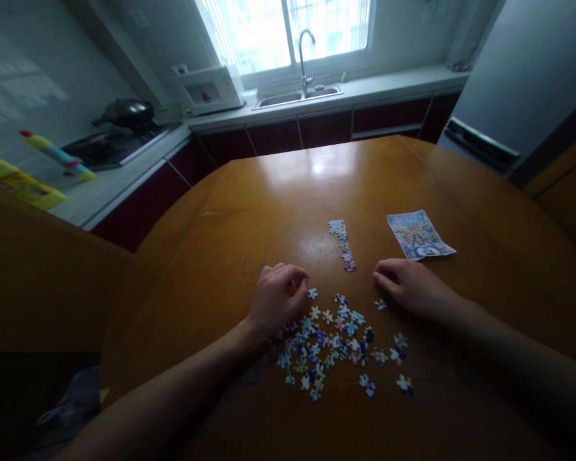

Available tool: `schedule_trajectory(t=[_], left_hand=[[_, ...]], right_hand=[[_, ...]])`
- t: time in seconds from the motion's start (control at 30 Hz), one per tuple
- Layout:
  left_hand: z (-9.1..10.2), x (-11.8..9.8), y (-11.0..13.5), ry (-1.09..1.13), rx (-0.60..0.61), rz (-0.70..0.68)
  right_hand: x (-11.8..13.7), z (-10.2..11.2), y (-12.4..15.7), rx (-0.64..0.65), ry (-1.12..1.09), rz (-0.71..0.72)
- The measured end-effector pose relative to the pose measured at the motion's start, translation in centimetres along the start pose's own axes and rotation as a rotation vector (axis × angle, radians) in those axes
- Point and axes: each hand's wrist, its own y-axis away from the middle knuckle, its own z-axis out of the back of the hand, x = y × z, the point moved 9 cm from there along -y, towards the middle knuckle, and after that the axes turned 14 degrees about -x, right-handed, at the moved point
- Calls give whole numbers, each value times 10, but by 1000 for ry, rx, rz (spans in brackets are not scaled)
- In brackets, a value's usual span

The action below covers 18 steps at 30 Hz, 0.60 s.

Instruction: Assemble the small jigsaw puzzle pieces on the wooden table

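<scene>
My left hand rests at the upper left of a loose heap of jigsaw puzzle pieces, its fingers curled and its thumb near the index fingertip. Whatever may be in that pinch is hidden. Just right of its fingertips lies a single pale blue puzzle piece. On the table to the right, my right hand is also closed, thumb and fingers together; I cannot make out anything in it. One small piece lies below its fingertips. Beyond both hands is a joined puzzle strip, shaped like a corner with one long edge.
A creased picture sheet lies beyond my right hand on the wooden table. Farther back are a sink with a tall faucet, a white microwave, and a stove with a dark pot. Yellow bottles stand at left.
</scene>
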Motion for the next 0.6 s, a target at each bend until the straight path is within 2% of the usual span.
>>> schedule_trajectory(t=[0.1,0.17,0.23,0.3,0.4,0.47,0.6], left_hand=[[5,11,-3,18,5,-3],[5,12,-6,51,80,-47],[2,5,-6,124,236,-134],[0,-9,2,217,465,-249],[7,-27,18,287,731,-375],[14,-37,25,296,806,-414],[20,-54,37,283,871,-463]], right_hand=[[-1,-1,-1,10,-13,4],[-2,-1,-1,14,-23,0],[-4,-2,-2,22,-31,-11],[-4,-2,-2,37,-39,-16],[-5,-2,-2,46,-49,-12],[-4,-2,-2,52,-54,-9],[-3,-1,-2,64,-64,-7]])
